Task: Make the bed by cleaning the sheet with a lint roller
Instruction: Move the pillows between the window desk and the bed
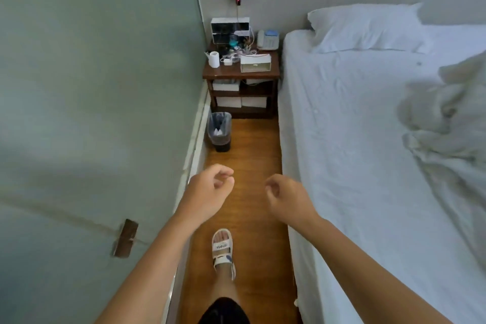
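Bin (219, 131) on the wood floor (252, 155), beside the left wall and just in front of the nightstand (240, 71): lined with a clear bag, a scrap of white paper lies inside. Nightstand shelves hold white boxes (228, 101) — two on the lower shelf, one at least on the upper. On its top: a white roll (214, 59), a tissue box (255, 63), a phone (267, 39), tangled cables and a small black-and-white unit at the back; contents of that unit cannot be made out.

Left hand (210, 189) is raised over the floor, empty, fingers curled loosely inward with the thumb near the fingertips; nothing pinched. Right hand (286, 198) is level with it, near the bed edge, also empty, fingers curled in a loose half-fist. Both forearms extend forward, hands apart from each other. One sandalled foot (223, 252) stands on the floor between the arms.

Sheet (349, 126) covers the mattress at right — wrinkled, with a pillow (365, 27) at the head and a crumpled duvet (447, 118) pushed to the far side. No lint roller can be identified in view.
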Motion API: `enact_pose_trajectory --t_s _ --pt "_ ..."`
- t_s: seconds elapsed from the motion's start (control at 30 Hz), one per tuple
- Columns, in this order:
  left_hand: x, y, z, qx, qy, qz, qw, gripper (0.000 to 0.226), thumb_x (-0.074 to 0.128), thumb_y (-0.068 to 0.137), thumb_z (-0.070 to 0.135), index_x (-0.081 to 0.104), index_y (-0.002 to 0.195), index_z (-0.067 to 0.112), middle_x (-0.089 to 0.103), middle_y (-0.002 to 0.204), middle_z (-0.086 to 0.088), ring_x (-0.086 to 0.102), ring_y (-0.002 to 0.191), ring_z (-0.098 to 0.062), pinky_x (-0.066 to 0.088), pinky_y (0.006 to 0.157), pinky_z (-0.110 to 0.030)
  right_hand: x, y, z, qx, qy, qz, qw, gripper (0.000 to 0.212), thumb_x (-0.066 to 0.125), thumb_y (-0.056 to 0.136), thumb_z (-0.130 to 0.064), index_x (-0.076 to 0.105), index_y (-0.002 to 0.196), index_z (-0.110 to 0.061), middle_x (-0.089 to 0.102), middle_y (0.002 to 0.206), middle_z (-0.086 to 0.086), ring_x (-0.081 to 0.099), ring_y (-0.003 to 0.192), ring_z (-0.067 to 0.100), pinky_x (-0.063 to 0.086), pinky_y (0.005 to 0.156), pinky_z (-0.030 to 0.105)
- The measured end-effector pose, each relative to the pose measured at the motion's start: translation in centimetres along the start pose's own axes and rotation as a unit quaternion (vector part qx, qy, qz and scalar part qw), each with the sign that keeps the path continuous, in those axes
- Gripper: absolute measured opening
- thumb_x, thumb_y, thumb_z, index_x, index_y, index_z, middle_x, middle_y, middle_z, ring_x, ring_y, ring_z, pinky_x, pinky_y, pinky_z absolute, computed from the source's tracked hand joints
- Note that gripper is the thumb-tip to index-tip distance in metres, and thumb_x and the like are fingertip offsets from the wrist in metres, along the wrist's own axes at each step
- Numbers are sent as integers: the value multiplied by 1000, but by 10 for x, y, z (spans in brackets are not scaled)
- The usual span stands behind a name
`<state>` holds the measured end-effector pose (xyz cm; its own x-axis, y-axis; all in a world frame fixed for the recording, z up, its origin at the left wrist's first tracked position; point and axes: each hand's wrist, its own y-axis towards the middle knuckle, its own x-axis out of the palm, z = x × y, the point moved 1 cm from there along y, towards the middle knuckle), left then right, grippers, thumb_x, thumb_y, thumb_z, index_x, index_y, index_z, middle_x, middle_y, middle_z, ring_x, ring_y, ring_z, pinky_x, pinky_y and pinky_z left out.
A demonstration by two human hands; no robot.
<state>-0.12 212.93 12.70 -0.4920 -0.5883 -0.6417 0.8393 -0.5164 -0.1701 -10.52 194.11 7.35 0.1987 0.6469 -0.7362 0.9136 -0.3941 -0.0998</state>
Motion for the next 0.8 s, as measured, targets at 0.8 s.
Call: enact_pose_trajectory --t_s 0.8 --pt "-48 547 106 171 -2 -176 970 21 59 102 33 66 122 34 65 117 20 62 95 10 46 73 -11 -122 428 14 192 43 223 955 27 55 97 -23 67 121 -19 68 115 -6 66 94 11 52 88 25"
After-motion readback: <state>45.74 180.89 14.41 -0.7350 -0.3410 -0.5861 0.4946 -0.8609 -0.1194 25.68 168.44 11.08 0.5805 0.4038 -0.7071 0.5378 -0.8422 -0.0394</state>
